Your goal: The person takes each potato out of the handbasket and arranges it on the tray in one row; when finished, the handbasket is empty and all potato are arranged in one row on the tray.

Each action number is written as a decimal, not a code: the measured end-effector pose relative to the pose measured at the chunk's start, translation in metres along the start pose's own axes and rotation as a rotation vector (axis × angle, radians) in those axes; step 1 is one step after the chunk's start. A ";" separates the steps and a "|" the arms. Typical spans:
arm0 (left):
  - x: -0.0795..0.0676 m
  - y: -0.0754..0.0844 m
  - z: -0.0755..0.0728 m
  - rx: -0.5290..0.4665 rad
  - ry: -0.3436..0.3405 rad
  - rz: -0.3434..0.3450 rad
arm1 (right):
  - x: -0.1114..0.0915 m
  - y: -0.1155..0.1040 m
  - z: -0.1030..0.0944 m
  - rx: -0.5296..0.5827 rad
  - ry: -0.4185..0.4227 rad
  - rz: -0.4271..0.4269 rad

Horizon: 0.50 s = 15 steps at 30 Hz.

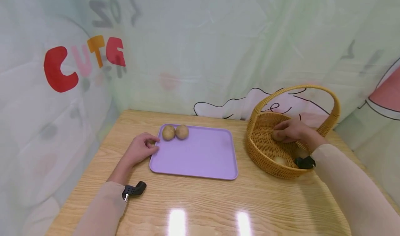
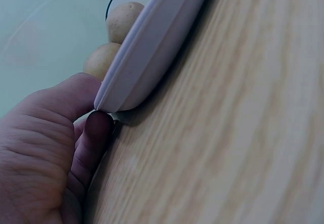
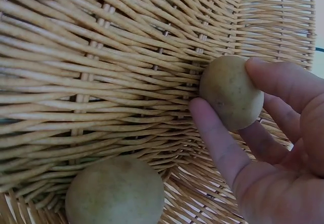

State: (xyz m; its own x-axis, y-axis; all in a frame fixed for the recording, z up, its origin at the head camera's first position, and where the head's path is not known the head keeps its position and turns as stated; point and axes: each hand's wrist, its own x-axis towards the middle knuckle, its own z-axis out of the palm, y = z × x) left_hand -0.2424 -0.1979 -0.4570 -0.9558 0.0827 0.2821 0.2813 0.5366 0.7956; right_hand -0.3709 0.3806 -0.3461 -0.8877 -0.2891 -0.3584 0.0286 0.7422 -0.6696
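Observation:
My right hand (image 1: 293,130) reaches into the wicker basket (image 1: 260,154) and grips a potato (image 3: 233,92) between thumb and fingers. Another potato (image 3: 115,193) lies below it in the right wrist view. In the head view, a pale potato (image 1: 280,160) shows on the basket floor, and one more is partly shaded near the wrist. On the far left, my left hand (image 1: 142,147) pinches the left edge of the purple tray (image 1: 200,156), thumb above the rim and a finger below it. Two potatoes (image 1: 168,132) sit side by side in the tray's far left corner.
The basket's tall arched handle (image 1: 307,86) rises over my right forearm. Tray and basket stand on a wooden table (image 1: 206,201). A printed cloth (image 1: 187,55) hangs behind the table's back edge and along its sides.

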 end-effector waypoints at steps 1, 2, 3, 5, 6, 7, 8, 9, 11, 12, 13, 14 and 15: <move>0.001 0.000 0.001 0.000 0.002 0.004 | -0.001 0.000 -0.001 -0.003 0.002 -0.006; 0.001 0.000 0.001 -0.001 0.002 0.007 | -0.003 0.000 -0.001 0.000 0.005 -0.005; 0.002 0.001 0.002 -0.002 0.000 0.009 | -0.005 0.000 -0.001 0.003 0.007 -0.005; 0.003 0.001 0.002 -0.003 -0.002 0.010 | -0.009 -0.001 -0.002 -0.002 0.018 -0.011; 0.003 0.001 0.003 -0.004 -0.003 0.009 | -0.011 -0.002 -0.002 -0.012 0.026 -0.014; 0.004 0.001 0.003 -0.005 -0.003 0.008 | -0.013 -0.003 -0.002 -0.024 0.034 -0.021; 0.004 0.001 0.003 -0.006 -0.004 0.007 | -0.014 -0.004 -0.002 -0.032 0.040 -0.025; 0.004 0.001 0.003 -0.007 -0.005 0.005 | -0.016 -0.005 -0.002 -0.046 0.049 -0.031; 0.004 0.001 0.003 -0.006 -0.006 0.002 | -0.021 -0.010 -0.001 -0.069 0.064 -0.044; 0.004 0.002 0.003 -0.005 -0.008 -0.001 | -0.023 -0.013 0.000 -0.079 0.068 -0.050; 0.004 0.001 0.003 -0.005 -0.008 0.001 | -0.026 -0.015 0.001 -0.073 0.072 -0.057; 0.004 0.001 0.003 -0.003 -0.010 0.000 | -0.029 -0.016 0.001 -0.068 0.076 -0.065; 0.005 0.001 0.003 0.000 -0.012 -0.001 | -0.031 -0.017 0.001 -0.059 0.080 -0.074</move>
State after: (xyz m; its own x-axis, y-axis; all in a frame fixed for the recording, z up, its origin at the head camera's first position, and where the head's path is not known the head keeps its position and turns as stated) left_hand -0.2471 -0.1944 -0.4569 -0.9571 0.0917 0.2748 0.2800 0.5363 0.7962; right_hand -0.3433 0.3765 -0.3243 -0.9203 -0.2968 -0.2549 -0.0630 0.7554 -0.6522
